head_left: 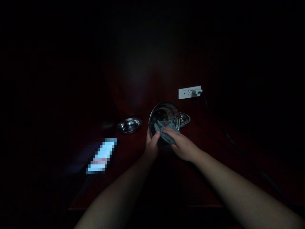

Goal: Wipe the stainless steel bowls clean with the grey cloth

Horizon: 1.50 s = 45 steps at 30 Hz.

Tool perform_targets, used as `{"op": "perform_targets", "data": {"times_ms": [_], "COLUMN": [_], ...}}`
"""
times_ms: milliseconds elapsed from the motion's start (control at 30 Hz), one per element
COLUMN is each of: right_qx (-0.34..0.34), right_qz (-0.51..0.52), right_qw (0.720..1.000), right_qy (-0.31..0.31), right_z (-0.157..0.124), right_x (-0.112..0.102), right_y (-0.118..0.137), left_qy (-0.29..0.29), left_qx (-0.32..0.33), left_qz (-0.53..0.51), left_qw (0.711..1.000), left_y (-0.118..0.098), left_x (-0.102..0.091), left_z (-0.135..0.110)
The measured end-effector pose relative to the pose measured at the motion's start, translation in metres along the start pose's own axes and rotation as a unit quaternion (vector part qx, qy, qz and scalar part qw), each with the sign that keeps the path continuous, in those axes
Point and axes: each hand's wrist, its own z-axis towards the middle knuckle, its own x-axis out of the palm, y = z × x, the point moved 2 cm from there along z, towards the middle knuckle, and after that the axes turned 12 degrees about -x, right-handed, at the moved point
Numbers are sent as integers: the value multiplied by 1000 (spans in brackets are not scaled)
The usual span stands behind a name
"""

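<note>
In the dim middle of the view my left hand [152, 144] grips the near rim of a shiny steel bowl [164, 115], which is tilted so that its mouth faces me. My right hand [182, 145] is closed on a grey cloth [164, 131] and presses it into the bowl's lower rim. Both hands hover just above a dark reddish table [133, 178].
A second steel bowl [129, 125] rests on the table to the left. Behind the held bowl, on the right, a third steel dish [184, 118] peeks out. A lit phone screen [102, 156] lies at left. On the wall sits a white socket [189, 92] with a plug, its dark cable trailing right.
</note>
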Motion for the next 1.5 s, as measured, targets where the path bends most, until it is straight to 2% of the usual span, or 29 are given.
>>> {"op": "perform_targets", "data": {"times_ms": [333,667,767,933,1500], "right_qx": [-4,7,22,-7,12], "right_qz": [15,24,51,89,95], "right_qw": [999,999,998,995,993], "right_qy": [-31,-28,-1,51,73], "right_z": [-1,0,1,4,6], "right_x": [2,-3,-5,-7,-10], "right_y": [-5,-5,-1,8,10], "left_qy": [-18,3,-25,-61,-85], "left_qx": [-33,-24,-23,-12,18], "left_qz": [-18,-2,10,18,54], "left_qw": [999,1000,999,998,995], "left_y": [1,0,1,1,-3], "left_x": [3,5,4,3,3], "left_z": [-1,0,1,2,0]}}
